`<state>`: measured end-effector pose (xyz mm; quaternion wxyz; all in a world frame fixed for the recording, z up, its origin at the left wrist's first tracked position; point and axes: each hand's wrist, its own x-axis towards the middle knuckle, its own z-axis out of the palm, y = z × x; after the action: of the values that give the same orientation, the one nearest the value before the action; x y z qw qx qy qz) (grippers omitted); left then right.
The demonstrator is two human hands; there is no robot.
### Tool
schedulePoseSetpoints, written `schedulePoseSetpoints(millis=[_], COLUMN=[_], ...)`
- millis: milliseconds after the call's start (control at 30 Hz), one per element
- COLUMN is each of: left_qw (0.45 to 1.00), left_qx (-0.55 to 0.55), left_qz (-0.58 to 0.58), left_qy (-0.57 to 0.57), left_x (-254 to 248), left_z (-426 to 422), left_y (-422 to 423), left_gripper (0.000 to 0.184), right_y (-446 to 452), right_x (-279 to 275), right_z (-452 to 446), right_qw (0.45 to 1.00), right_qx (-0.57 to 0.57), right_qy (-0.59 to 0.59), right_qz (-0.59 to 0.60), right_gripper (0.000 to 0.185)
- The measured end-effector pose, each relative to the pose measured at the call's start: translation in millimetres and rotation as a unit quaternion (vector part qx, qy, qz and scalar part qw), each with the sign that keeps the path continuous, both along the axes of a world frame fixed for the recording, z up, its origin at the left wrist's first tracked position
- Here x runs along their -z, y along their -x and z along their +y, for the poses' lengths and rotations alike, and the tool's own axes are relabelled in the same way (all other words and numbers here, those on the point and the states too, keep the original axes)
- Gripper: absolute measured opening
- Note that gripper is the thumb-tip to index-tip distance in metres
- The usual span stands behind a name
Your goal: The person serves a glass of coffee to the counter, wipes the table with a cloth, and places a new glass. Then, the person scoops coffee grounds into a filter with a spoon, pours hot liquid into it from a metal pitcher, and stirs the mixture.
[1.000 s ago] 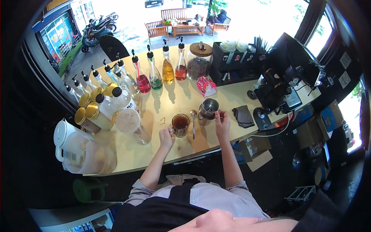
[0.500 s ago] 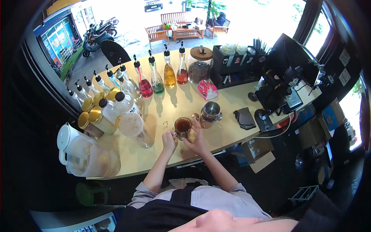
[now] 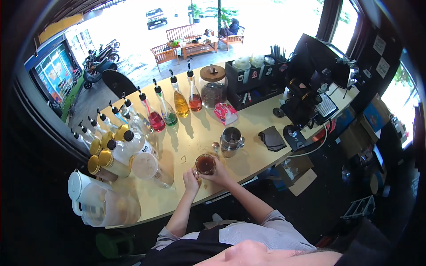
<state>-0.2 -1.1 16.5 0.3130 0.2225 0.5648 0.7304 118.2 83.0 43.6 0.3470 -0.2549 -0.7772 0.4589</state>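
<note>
A clear glass mug of dark brown liquid [image 3: 205, 164] is between my hands at the front of the counter. My left hand [image 3: 191, 181] is closed around its handle on the left side. My right hand [image 3: 220, 173] wraps the mug's right side, its fingers partly hidden by the glass. Just behind the mug shows a spoon [image 3: 216, 145], its lower part hard to make out. To the right of the spoon stands a metal cup with a handle [image 3: 231, 138].
Syrup bottles with pump tops [image 3: 181, 104] line the back. Gold-lidded jars [image 3: 108, 159] and a white-lidded pitcher [image 3: 88, 195] crowd the left. A dark folded cloth [image 3: 272, 138], a pink packet [image 3: 226, 114] and a coffee machine [image 3: 306, 99] are on the right.
My right hand has closed in around the mug's side; its fingers were more spread before. The mug is nearer to me, farther from the metal cup. The camera view has shifted.
</note>
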Motion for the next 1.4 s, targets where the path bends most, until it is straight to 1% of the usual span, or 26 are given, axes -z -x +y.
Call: schedulePoseSetpoints(millis=[67,133,167,233,300,367,467,567,633,700,800,867,933,1067,1133,1167,1200,1300,1367,1400], left_qw=[0.999,0.998,0.997,0.994,0.983,0.976,0.957,0.932,0.915,0.896,0.877,0.863,0.838,0.811,0.789,0.779,0.774,0.748,0.738,0.733], left_qx=[0.042,0.064,0.076,0.103,0.181,0.215,0.282,0.35,0.387,0.433,0.471,0.498,0.544,0.582,0.609,0.625,0.631,0.658,0.672,0.677], left_qz=[0.006,0.005,0.003,-0.001,0.02,0.041,0.071,0.097,0.114,0.1,0.098,0.082,0.045,0.049,0.076,0.039,0.041,0.072,0.023,0.024], left_qy=[-0.027,-0.008,0.008,0.028,0.021,0.014,0.007,0.004,-0.005,0.006,-0.008,-0.003,0.003,0.031,0.03,0.033,0.033,0.048,0.061,0.062], left_x=[-8,-20,-27,-42,-56,-67,-73,-79,-80,-76,-67,-65,-62,-68,-67,-63,-61,-59,-62,-59], left_z=[-9,-17,-21,-25,-28,-28,-27,-29,-30,-35,-39,-46,-50,-52,-46,-42,-36,-14,3,13], left_y=[-12,-28,-38,-59,-81,-108,-151,-204,-242,-281,-342,-380,-414,-481,-508,-521,-533,-570,-596,-610], left_gripper=[0.043,0.044,0.044,0.045,0.047,0.049,0.051,0.053,0.054,0.054,0.056,0.055,0.054,0.054,0.052,0.049,0.049,0.047,0.046,0.046], right_y=[-15,-35,-47,-74,-104,-137,-190,-249,-288,-328,-391,-428,-462,-520,-546,-558,-569,-602,-625,-637], right_x=[-13,-23,-19,-29,-41,-52,-71,-72,-73,-70,-66,-68,-66,-64,-61,-59,-56,-51,-50,-50], right_z=[-15,-26,-26,-33,-43,-51,-65,-81,-94,-111,-131,-146,-160,-179,-183,-182,-181,-169,-156,-148], right_qw=[1.0,0.993,0.998,0.997,0.995,0.992,0.986,0.976,0.967,0.956,0.941,0.934,0.924,0.896,0.882,0.872,0.869,0.847,0.836,0.833], right_qx=[0.021,0.006,0.027,0.05,0.075,0.107,0.156,0.212,0.249,0.287,0.334,0.355,0.38,0.441,0.47,0.488,0.495,0.531,0.547,0.553], right_qy=[0.017,0.091,0.045,0.05,0.052,0.049,0.036,0.021,0.027,0.033,0.024,0.022,0.025,0.026,0.016,0.005,0.005,-0.006,-0.026,-0.025], right_qz=[0.01,0.073,0.031,0.039,0.049,0.046,0.047,0.044,0.047,0.051,0.054,0.04,0.045,0.039,0.032,0.025,0.027,0.023,0.027,0.027], right_gripper=[0.084,0.082,0.079,0.078,0.077,0.078,0.077,0.077,0.076,0.076,0.075,0.074,0.073,0.072,0.072,0.072,0.072,0.071,0.071,0.071])
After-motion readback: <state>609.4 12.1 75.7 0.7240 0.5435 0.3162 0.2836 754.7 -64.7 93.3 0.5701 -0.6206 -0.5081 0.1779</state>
